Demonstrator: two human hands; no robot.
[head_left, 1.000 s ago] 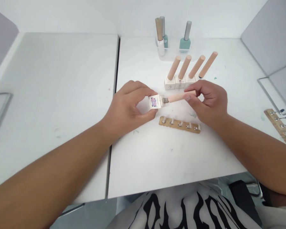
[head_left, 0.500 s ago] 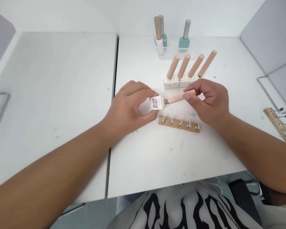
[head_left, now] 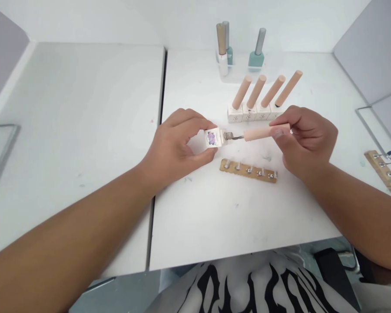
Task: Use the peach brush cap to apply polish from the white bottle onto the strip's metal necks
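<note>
My left hand (head_left: 177, 145) pinches a small white nail polish bottle (head_left: 213, 138) with a purple flower label, tipped on its side with its neck toward the right. In my right hand (head_left: 301, 141) is the pink brush cap (head_left: 262, 132), held between thumb and fingers. Its dark brush (head_left: 237, 138) shows between cap and bottle neck, the tip at or just inside the opening. Below lies a wooden strip (head_left: 247, 171) with several clear nail tips on metal stands. Behind my right hand stands a row of white bottles (head_left: 249, 113) with pink caps.
A clear tray (head_left: 234, 78) at the back holds a white bottle (head_left: 223, 64) with a gold cap and two teal bottles (head_left: 256, 59) with silver caps. At the right edge, another wooden strip (head_left: 382, 171) carries dark-painted nail tips. A dark seam (head_left: 163, 87) divides the tabletop.
My right hand has moved right, drawing the cap away from the bottle neck so the brush now shows. My left hand still holds the bottle in nearly the same place.
</note>
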